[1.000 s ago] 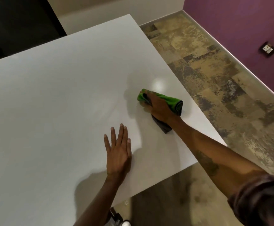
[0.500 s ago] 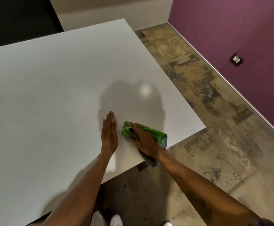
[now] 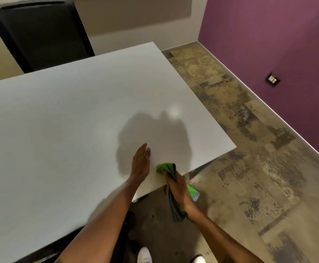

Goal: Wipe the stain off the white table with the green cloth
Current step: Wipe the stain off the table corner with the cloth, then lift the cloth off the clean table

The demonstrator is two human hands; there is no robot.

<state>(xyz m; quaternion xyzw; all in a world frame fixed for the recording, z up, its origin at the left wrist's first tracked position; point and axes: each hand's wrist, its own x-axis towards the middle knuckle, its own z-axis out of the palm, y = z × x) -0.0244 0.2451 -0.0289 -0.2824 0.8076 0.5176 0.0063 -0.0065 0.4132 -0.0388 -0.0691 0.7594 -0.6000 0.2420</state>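
The green cloth point(image 3: 166, 168) has slid to the table point(image 3: 60, 130) edge, gripped by the right hand point(image 3: 177, 188).

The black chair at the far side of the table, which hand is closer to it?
Left. The left hand rests on the white table, further in toward the black chair; the right hand grips the green cloth at the table's near edge.

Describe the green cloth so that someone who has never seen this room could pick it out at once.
Start at the big white table and follow its near edge to the corner nearest the purple wall. There the right hand holds a bunched cloth, part on the tabletop and part hanging past the edge. It is the only bright green thing in view, with a dark grey side, beside the bare left hand.
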